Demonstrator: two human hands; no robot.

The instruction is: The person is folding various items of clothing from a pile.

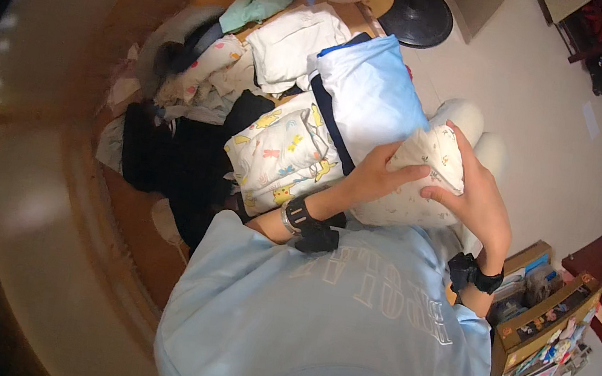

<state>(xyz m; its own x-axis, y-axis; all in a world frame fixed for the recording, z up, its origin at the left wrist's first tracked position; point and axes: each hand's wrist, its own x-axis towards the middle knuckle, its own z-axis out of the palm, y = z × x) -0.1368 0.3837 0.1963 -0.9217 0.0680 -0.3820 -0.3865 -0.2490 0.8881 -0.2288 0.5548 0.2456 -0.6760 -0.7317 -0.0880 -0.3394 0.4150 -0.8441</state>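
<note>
My left hand (381, 174) and my right hand (474, 191) hold a small folded white cloth (436, 151) with a fine floral print between them, above my lap. The thumbs press on its near side. Just beyond my left hand lies a folded white and light-blue garment (370, 94) with a dark edge. To its left a folded cloth with a yellow cartoon print (263, 126) carries a smaller folded printed cloth (289, 149). Folded white clothing (297, 45) rests farther back. A black garment (174, 154) spreads at the left.
Behind the black garment lie crumpled printed clothes (211, 70), and a green cloth (256, 8) is at the back. A round black stand base (420, 15) is on the floor. At the right is an open cardboard box (546, 317) with various items.
</note>
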